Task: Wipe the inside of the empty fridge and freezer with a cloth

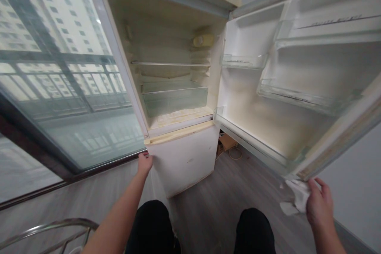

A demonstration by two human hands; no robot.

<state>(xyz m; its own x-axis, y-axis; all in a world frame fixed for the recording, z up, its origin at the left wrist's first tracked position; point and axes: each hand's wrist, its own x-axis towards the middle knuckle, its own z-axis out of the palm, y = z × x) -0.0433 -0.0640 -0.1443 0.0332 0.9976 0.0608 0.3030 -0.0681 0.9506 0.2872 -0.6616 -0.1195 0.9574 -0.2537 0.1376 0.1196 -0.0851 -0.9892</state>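
A white refrigerator [190, 160] stands before me with its upper door [241, 95] swung wide to the right. My left hand [145, 162] is closed at the upper left edge of the lower door [184, 162], fingers curled against it. That lower door is closed. Near the bottom outer corner of the upper door, my right hand [320, 201] grips a white cloth [299, 195], which hangs to the left of the fingers. Inside the compartment are a glass shelf [169, 64] and a clear drawer [175, 101]. Yellowish stains mark the door lining and compartment floor.
Clear door racks [297, 97] line the upper door. A metal-framed chair or stool [62, 224] is at lower left. Tall windows [89, 135] run along the left. Behind the fridge, a brown cardboard piece [228, 142] and a cable [235, 154] lie on the grey floor [205, 210].
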